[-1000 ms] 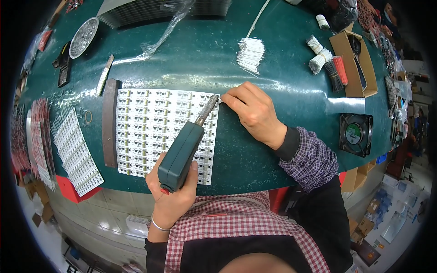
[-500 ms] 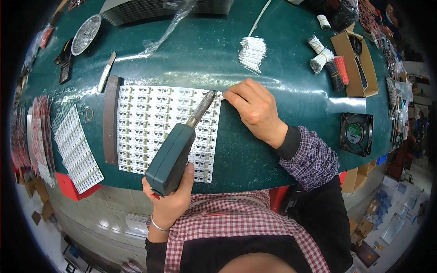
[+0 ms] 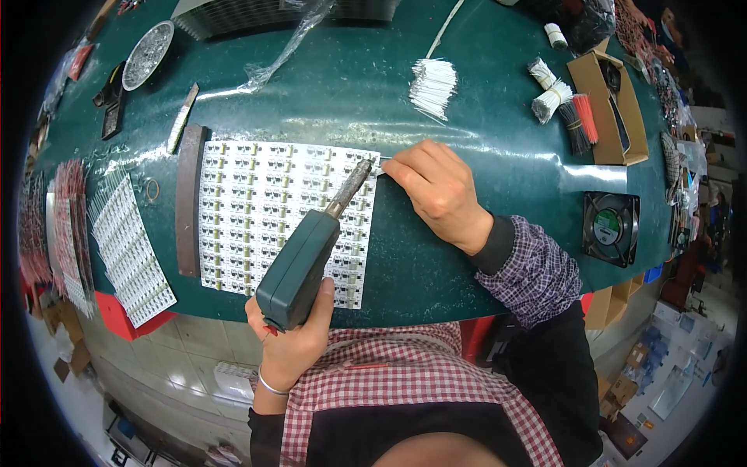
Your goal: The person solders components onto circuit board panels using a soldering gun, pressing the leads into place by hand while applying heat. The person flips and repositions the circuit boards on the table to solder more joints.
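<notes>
My left hand (image 3: 299, 331) is wrapped around the handle of a dark green soldering gun (image 3: 299, 268). Its metal barrel slants up and right over a white panel of small circuit boards (image 3: 264, 206), the tip by the panel's top right corner. At that same corner, just right of the tip, my right hand (image 3: 440, 191) pinches a thin white wire (image 3: 386, 159). The wire's end lies close to the tip; whether they touch I cannot tell. Part of the panel is hidden under the gun. A dark brown bar (image 3: 189, 202) runs along the panel's left edge.
Left of the bar lie more board panels (image 3: 132, 249), some with red wires. Beyond the panel sits a pile of white wires (image 3: 433, 87). At right are tied wire bundles (image 3: 552, 101), a cardboard box (image 3: 611, 109) and a black fan (image 3: 611, 228). A round dish (image 3: 148, 56) stands far left.
The soldering gun and my left hand have shifted slightly right. My right fingers have moved a little down and right, and the white wire now shows between them and the panel.
</notes>
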`<state>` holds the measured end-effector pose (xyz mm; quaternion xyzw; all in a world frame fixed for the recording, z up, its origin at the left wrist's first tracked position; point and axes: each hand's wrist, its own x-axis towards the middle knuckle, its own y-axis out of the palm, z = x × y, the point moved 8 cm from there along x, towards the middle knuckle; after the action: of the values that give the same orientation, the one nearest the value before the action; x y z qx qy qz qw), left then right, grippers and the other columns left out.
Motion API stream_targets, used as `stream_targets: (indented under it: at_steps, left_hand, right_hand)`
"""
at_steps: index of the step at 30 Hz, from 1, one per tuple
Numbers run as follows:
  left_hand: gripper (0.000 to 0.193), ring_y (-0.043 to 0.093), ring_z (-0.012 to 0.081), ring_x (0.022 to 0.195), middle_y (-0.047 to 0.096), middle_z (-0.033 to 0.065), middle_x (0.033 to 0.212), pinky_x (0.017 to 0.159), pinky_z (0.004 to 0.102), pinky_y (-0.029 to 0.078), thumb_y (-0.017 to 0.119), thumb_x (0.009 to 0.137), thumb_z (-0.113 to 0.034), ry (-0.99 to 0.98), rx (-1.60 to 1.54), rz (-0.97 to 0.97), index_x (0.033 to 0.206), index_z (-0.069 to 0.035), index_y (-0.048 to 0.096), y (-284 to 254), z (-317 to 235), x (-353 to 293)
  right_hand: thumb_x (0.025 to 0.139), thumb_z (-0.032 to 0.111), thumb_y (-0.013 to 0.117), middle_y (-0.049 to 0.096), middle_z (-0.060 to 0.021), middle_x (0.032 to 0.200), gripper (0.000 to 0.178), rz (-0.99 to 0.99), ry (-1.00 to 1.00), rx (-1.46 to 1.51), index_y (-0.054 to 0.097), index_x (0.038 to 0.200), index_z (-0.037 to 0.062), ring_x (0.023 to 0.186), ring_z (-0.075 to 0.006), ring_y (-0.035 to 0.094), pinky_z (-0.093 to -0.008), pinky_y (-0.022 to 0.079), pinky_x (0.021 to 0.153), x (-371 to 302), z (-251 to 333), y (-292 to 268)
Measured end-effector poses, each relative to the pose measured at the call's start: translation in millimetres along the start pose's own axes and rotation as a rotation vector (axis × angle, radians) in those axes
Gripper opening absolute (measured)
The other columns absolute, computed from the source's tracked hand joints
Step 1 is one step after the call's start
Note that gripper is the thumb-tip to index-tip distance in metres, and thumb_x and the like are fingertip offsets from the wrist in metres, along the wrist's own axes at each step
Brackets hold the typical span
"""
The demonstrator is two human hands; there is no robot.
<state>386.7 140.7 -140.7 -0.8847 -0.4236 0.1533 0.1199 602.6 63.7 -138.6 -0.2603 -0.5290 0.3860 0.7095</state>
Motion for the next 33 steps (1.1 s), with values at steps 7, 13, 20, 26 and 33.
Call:
stream_targets:
  at_steps: [7,13,20,26,33]
  left_hand:
    - [0.017,0.058,0.0193,0.096,0.068,0.0034,0.098,0.083,0.0326,0.041,0.083,0.083,-0.011,-0.023,0.077,-0.022,0.095,-0.003,0.074,2,8,-3]
    - [0.02,0.061,0.0209,0.087,0.067,0.0084,0.093,0.084,0.033,0.048,0.081,0.081,-0.006,0.153,0.219,-0.067,0.097,0.001,0.072,2,-8,2]
    - [0.016,0.061,0.0197,0.056,0.067,0.0085,0.077,0.057,0.03,0.048,0.078,0.079,-0.003,0.318,0.119,-0.032,0.093,0.001,0.071,2,-27,7]
    - [0.013,0.06,0.0179,0.056,0.068,0.0045,0.077,0.057,0.0285,0.046,0.08,0.081,-0.008,0.257,0.189,-0.073,0.091,-0.002,0.073,-3,-16,-2]
    - [0.012,0.062,0.017,0.06,0.07,0.0051,0.079,0.059,0.0282,0.045,0.08,0.083,-0.01,0.192,0.13,-0.071,0.091,-0.003,0.074,-6,-16,-4]
  right_hand:
    - [0.073,-0.002,0.069,0.065,-0.0072,0.089,0.023,0.0,0.011,0.007,0.069,0.096,0.0014,0.078,-0.0244,0.063,-0.0358,0.051,0.067,0,-1,1]
    - [0.074,-0.001,0.069,0.065,-0.0077,0.089,0.023,0.004,0.012,0.015,0.068,0.097,0.0011,0.078,-0.0244,0.063,-0.0355,0.052,0.067,0,-1,3]
    - [0.075,0.0,0.067,0.064,-0.0078,0.089,0.022,0.01,0.01,0.004,0.067,0.097,0.0011,0.079,-0.0243,0.063,-0.0352,0.052,0.067,0,-1,3]
    - [0.074,0.0,0.067,0.065,-0.0079,0.09,0.023,0.004,0.017,0.003,0.067,0.096,0.0007,0.079,-0.0247,0.063,-0.0356,0.052,0.068,-1,0,4]
    - [0.071,-0.002,0.069,0.064,-0.0064,0.089,0.027,-0.026,-0.02,-0.019,0.069,0.098,0.0016,0.08,-0.0235,0.062,-0.035,0.049,0.066,-3,12,-7]
